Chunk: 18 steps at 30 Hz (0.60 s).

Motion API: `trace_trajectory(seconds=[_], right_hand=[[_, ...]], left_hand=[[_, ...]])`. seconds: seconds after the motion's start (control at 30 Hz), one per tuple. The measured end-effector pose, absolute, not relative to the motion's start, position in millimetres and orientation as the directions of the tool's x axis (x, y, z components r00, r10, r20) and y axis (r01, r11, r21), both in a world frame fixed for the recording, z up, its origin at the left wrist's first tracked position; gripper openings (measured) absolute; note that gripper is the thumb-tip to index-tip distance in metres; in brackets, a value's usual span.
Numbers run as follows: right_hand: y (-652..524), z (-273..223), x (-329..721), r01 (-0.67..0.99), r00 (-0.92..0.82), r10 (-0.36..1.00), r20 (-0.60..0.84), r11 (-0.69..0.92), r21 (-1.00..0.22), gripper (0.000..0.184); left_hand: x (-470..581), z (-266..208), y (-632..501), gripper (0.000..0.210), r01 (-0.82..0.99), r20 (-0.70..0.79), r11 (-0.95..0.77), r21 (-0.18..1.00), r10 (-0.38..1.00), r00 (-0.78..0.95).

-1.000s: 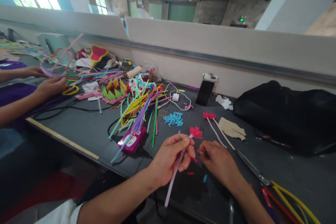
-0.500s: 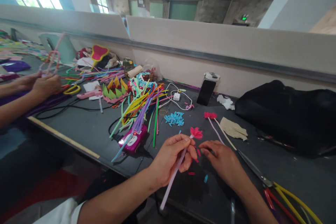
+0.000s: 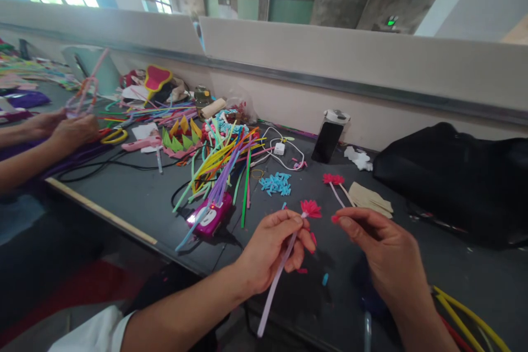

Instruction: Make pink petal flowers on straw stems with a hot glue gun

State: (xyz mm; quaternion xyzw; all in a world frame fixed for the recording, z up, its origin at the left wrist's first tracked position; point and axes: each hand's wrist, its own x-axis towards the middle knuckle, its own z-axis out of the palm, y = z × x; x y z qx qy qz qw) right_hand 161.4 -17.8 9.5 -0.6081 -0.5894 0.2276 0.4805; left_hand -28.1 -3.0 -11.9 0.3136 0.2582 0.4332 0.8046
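Observation:
Between the thumb and fingers of my left hand [image 3: 274, 250] is a pipe-cleaner flower, its pale lilac stem [image 3: 274, 286] slanting down and its red-pink head [image 3: 311, 209] at the top. My right hand [image 3: 383, 247] pinches a small red-pink pipe-cleaner piece [image 3: 335, 219], a short gap to the right of that flower head. Two finished-looking red flowers [image 3: 333, 179] lie on the table behind my right hand, which hides part of their stems. A loose red piece [image 3: 302, 271] and a blue piece [image 3: 325, 279] rest on the table below.
Blue cut pieces [image 3: 275, 183] form a pile beyond my left hand. Colourful pipe cleaners [image 3: 223, 168] lie across a purple glue-gun-like or power device [image 3: 212, 217]. Scissors [image 3: 466, 313] sit at lower right, partly hidden. A black bag [image 3: 449, 176] stands right; a co-worker's hands [image 3: 70, 129] work at left.
My right hand has risen and moved right from the table, now pinching a red piece. It covers more of the scissors. My left hand keeps the flower in nearly the same place.

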Motion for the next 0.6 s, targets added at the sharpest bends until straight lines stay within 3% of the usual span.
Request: trace_trajectory(seconds=[0.17, 0.3, 0.6], right_hand=[[-20, 6, 155, 0.491, 0.135, 0.918, 0.373, 0.265, -0.83, 0.017], [-21, 5, 150, 0.593, 0.111, 0.872, 0.477, 0.327, -0.736, 0.015], [-23, 2, 145, 0.728, 0.058, 0.823, 0.566, 0.353, -0.588, 0.012]], left_hand=[[-25, -12, -5, 0.018, -0.517, -0.174, 0.456, 0.724, 0.847, 0.503], [-23, -11, -9, 0.019, -0.508, -0.184, 0.474, 0.719, 0.835, 0.519], [-20, -10, -12, 0.019, -0.504, -0.179, 0.48, 0.718, 0.827, 0.532]])
